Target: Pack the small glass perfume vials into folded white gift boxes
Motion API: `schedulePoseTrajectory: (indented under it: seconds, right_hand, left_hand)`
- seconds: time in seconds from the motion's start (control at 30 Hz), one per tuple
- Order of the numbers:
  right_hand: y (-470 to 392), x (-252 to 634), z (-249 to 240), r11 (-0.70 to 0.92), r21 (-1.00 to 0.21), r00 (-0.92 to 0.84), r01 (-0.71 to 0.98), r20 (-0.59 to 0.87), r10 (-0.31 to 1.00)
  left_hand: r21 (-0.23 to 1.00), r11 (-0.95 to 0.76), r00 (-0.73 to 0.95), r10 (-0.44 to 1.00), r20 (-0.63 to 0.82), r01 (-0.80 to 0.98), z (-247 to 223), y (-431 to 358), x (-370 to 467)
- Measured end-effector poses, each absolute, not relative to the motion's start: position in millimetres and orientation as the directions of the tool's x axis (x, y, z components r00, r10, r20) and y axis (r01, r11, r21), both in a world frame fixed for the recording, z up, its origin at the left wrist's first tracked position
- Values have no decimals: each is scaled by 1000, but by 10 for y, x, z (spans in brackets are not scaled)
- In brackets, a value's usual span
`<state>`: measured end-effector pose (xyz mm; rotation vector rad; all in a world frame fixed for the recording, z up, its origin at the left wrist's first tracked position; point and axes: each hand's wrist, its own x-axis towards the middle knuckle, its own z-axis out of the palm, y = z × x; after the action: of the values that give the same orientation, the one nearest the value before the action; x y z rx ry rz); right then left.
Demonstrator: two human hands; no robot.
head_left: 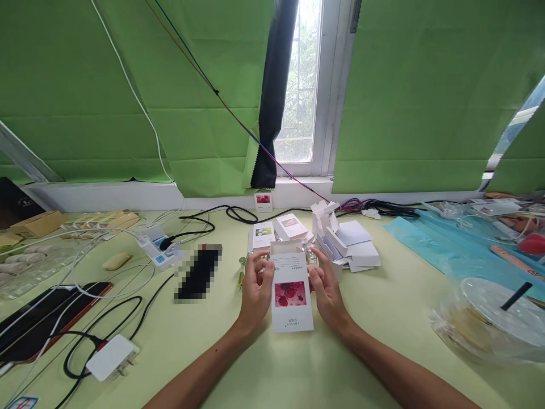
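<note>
A white box with a red rose picture point(291, 309) is held between both hands, its far end open with a flap up. My left hand point(256, 287) grips its left edge, thumb on the front face. On the opposite edge, my right hand point(326, 289) closes round the box near its open end. Just beyond lie a white box with a green picture point(263, 234) and another white box point(291, 226). Small glass items show partly behind the hands. Folded white cartons point(357, 244) are heaped to the right of them.
A power strip point(157, 250), cables and a white charger point(113, 357) lie left, near a dark phone point(199, 272). At right are a lidded plastic cup point(494, 312) in a clear bag and blue plastic sheeting point(434, 244). A small box point(263, 201) stands by the window.
</note>
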<state>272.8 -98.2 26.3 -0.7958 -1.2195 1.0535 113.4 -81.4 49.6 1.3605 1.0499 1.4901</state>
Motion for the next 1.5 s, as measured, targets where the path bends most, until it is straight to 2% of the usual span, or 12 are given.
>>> schedulePoseTrajectory:
  seconds: [0.33, 0.63, 1.5]
  right_hand:
    - [-987, 2739, 236, 338, -923, 5, -182, 343, 939]
    - [-977, 2739, 249, 373, -915, 5, -158, 377, 926]
    - [-976, 2753, 226, 343, -928, -21, -144, 350, 937]
  left_hand:
    - [950, -310, -53, 949, 311, 34, 433, -807, 1111]
    - [952, -306, -36, 951, 307, 30, 455, -826, 1124]
    - [937, -337, -39, 939, 342, 96, 458, -819, 1103]
